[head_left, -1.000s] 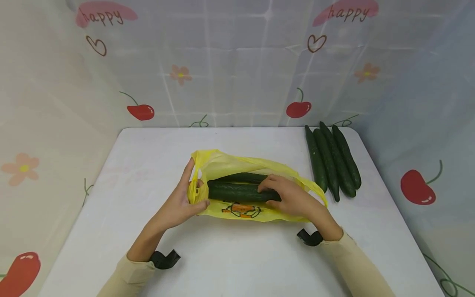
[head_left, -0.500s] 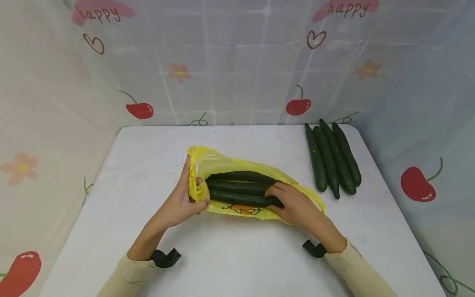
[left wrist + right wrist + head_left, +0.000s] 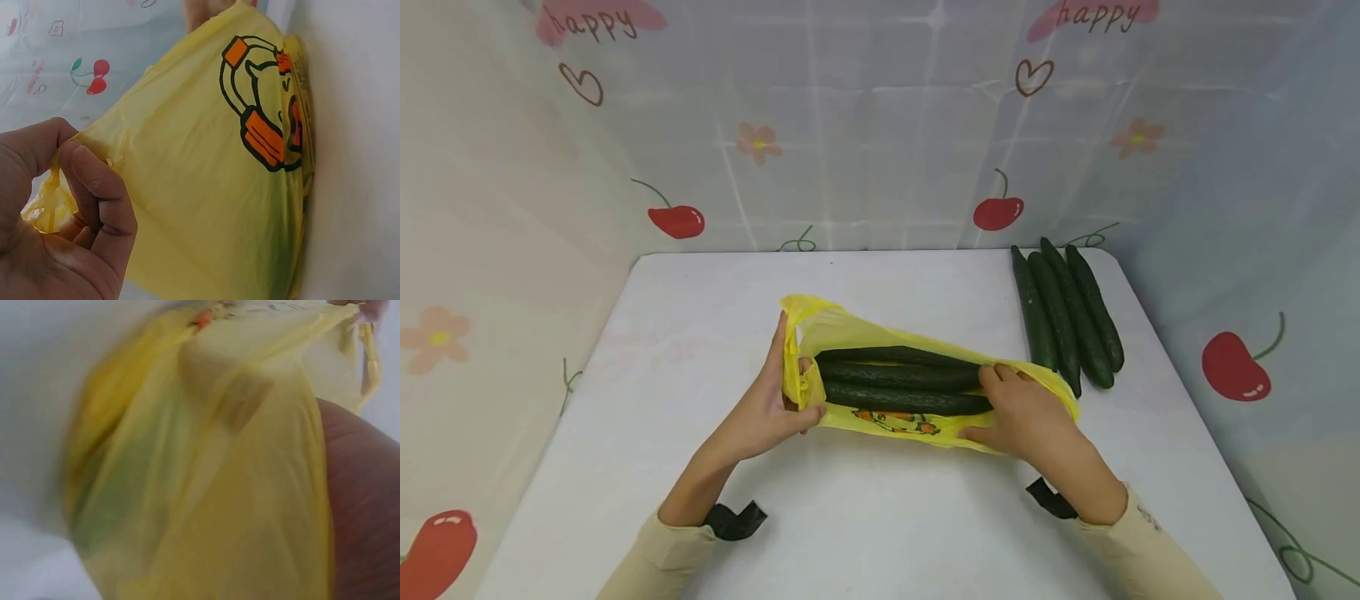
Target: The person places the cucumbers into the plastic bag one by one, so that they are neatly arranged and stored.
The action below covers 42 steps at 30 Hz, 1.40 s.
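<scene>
A yellow plastic bag (image 3: 895,332) lies on the table with three cucumbers (image 3: 898,377) side by side in its open mouth. My left hand (image 3: 767,404) pinches the bag's left edge between thumb and fingers, also plain in the left wrist view, where the hand (image 3: 81,206) holds gathered plastic (image 3: 187,156). At the bag's right end, my right hand (image 3: 1037,421) reaches into the mouth, fingertips at the cucumbers' right ends and thumb spread apart from them. In the right wrist view, the yellow plastic (image 3: 250,506) covers the fingers, which show blurred through it.
Several more cucumbers (image 3: 1078,321) lie side by side at the back right of the white table (image 3: 715,292), close to the bag's right end. A printed curtain (image 3: 865,125) stands behind the table and along both sides.
My right hand has slid to the right along the cucumbers, and more of their length shows. The bag's right end has shifted right since half a second ago. My left hand keeps its pinch.
</scene>
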Motion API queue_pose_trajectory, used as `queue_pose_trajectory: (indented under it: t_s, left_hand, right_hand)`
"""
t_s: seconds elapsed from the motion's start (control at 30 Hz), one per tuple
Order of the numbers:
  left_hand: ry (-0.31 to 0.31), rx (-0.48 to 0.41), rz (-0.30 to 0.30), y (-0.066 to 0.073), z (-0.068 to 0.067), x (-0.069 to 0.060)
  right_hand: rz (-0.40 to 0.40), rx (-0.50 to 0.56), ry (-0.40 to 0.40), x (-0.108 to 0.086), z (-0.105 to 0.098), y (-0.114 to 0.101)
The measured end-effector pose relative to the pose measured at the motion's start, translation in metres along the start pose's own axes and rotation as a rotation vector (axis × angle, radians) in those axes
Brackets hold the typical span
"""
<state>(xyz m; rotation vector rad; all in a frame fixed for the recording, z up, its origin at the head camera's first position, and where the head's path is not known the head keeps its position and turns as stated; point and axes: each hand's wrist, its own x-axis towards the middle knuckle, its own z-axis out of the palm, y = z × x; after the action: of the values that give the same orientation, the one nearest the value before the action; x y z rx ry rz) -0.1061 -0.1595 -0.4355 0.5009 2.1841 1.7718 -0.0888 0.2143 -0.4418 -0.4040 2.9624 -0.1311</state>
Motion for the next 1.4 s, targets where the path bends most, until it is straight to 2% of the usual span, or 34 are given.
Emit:
queue_pose_trajectory:
  t_s: [0.23,0.43,0.57,0.77,0.93,1.0,1.2,1.4]
  left_hand:
    - [0.014,0.008,0.028,0.001,-0.002,-0.001]
    - [0.026,0.007,0.044,0.004,-0.005,-0.002]
    - [0.026,0.025,0.046,0.004,-0.006,-0.002]
    - [0.024,0.030,0.037,0.004,-0.006,-0.003]
    - [0.030,0.031,0.047,0.001,-0.004,-0.003]
    - [0.032,0.032,0.048,0.000,-0.003,-0.002]
    - [0.033,0.046,0.032,0.001,-0.001,-0.004]
    - [0.035,0.042,0.039,0.000,-0.001,-0.005]
  right_hand:
    - [-0.003,-0.104,0.010,-0.005,-0.028,-0.007]
    - [-0.072,-0.171,0.165,-0.011,-0.036,-0.010]
    - [-0.104,-0.146,0.250,-0.015,-0.039,-0.010]
    - [-0.107,0.058,0.300,-0.021,-0.050,-0.003]
    - [-0.157,0.241,0.457,-0.022,-0.060,0.017]
    - [-0.151,0.295,0.499,-0.021,-0.064,0.029]
    - [-0.032,0.407,0.526,-0.009,-0.062,0.070]
    - [0.131,0.502,0.594,0.012,-0.034,0.123]
